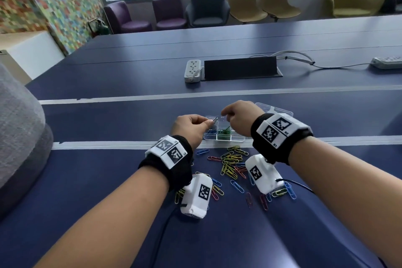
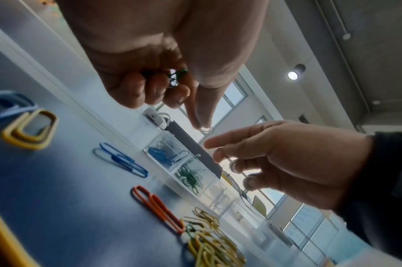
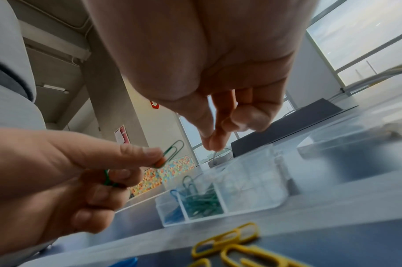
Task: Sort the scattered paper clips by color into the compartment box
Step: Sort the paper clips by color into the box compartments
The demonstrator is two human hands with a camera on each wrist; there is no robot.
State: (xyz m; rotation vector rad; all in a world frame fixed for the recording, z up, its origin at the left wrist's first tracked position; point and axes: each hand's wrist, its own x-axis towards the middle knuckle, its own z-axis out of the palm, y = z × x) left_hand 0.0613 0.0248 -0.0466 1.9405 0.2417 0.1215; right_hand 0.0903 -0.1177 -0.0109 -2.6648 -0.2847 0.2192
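Note:
A clear compartment box (image 1: pixel 224 140) stands just past a tape line, with blue clips (image 1: pixel 210 132) in its left cell and green clips (image 1: pixel 225 131) in the cell beside it. My left hand (image 1: pixel 210 124) hovers at the box's left end. It pinches one green clip (image 3: pixel 172 153) between thumb and forefinger and holds more green clips (image 2: pixel 177 77) in its curled fingers. My right hand (image 1: pixel 225 115) hangs over the box, fingers loosely bent, thumb and forefinger tips close (image 3: pixel 211 144), with nothing seen between them. Scattered mixed-color clips (image 1: pixel 230 163) lie under both wrists.
The box's clear lid (image 1: pixel 274 111) lies behind my right wrist. Farther back on the blue table are a white power strip (image 1: pixel 192 70) and a raised black cable flap (image 1: pixel 240 68). A grey chair back (image 1: pixel 19 132) stands at the left.

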